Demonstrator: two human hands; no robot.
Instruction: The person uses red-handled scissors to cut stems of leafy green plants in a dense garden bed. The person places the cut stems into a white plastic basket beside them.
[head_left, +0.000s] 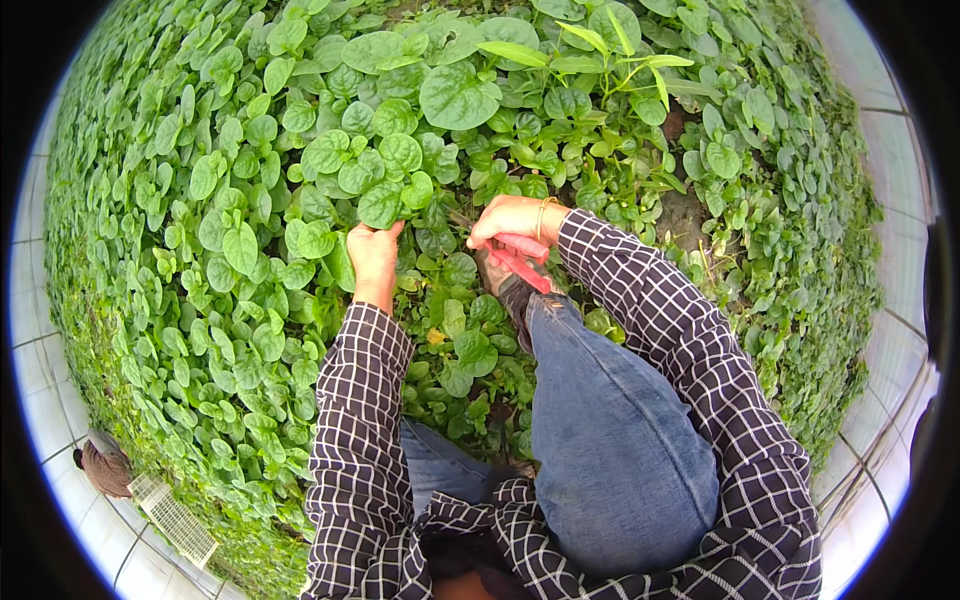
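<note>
My left hand (373, 256) is closed around the lower part of a leafy green shoot (381, 202), whose rounded, crinkled leaves fan out above my fist. To its right, my right hand (511, 223) grips small garden snips with red handles (519, 262). Their blades (460, 219) point left towards the shoot, partly lost among the foliage. I cannot tell whether the tips touch a stem. Both forearms wear black-and-white checked sleeves, and a yellow bangle (541, 217) circles the right wrist.
A dense bed of broad-leaved plants (225, 300) surrounds me. My shoe (496, 274) and jeans-clad knee (615, 420) are below my right hand. A narrow-leaved plant (600, 60) rises ahead; bare soil (686, 214) shows right. Far left are another person (106, 469) and a plastic crate (174, 519).
</note>
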